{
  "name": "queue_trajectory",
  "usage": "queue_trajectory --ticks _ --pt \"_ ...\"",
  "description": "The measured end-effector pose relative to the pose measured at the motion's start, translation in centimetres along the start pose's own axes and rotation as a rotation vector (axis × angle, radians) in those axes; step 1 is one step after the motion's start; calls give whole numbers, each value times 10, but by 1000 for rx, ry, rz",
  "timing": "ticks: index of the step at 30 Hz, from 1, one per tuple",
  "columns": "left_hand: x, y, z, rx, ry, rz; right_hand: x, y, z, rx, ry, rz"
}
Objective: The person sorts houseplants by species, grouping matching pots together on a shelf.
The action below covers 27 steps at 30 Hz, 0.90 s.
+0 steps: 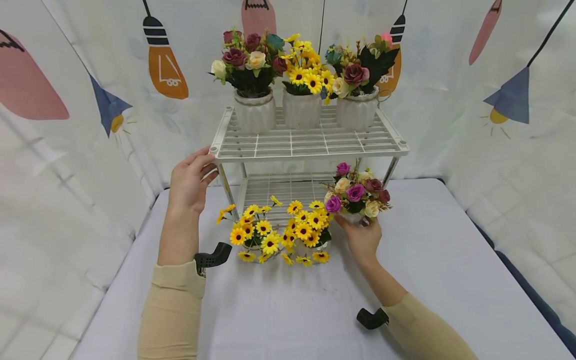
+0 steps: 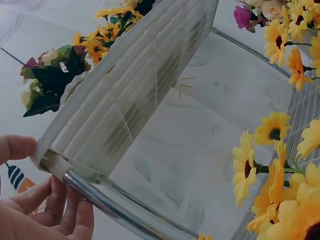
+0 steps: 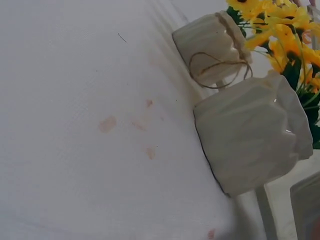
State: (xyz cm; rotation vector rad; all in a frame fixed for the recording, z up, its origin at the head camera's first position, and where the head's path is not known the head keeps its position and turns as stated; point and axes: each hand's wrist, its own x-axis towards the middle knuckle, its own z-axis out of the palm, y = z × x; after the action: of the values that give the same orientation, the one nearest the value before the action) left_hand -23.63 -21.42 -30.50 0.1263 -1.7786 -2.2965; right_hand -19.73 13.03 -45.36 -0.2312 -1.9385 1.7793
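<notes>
My left hand (image 1: pixel 191 182) grips the front left corner of a white two-tier wire shelf (image 1: pixel 270 152). In the left wrist view its thumb lies on the top corner and its fingers sit below, by the metal post (image 2: pixel 107 200). My right hand (image 1: pixel 362 240) holds a flower pot with purple, cream and dark red roses (image 1: pixel 355 195) at the shelf's front right. The pot is mostly hidden behind the fingers and blooms; part of a pot (image 3: pixel 307 205) shows at the right wrist view's edge. Two pots of yellow daisies (image 1: pixel 256 230) (image 1: pixel 308 227) stand before the lower tier.
On the top tier stand a left rose pot (image 1: pixel 254 112), a middle daisy pot (image 1: pixel 301 110) and a right rose pot (image 1: pixel 357 111). A white cloth covers the table (image 1: pixel 288 315). Behind hangs a patterned curtain (image 1: pixel 193 30). One daisy pot has a twine bow (image 3: pixel 220 70).
</notes>
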Motion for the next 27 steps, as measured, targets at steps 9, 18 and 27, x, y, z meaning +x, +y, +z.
queue_trajectory --ticks 9,18,27 --pt "-1 -1 -1 -6 6 -7 31 32 18 -22 38 -44" --pt "-1 0 1 -9 -2 5 45 45 26 -44 92 -56" --pt "-1 -1 0 6 7 18 50 50 25 -93 107 -67"
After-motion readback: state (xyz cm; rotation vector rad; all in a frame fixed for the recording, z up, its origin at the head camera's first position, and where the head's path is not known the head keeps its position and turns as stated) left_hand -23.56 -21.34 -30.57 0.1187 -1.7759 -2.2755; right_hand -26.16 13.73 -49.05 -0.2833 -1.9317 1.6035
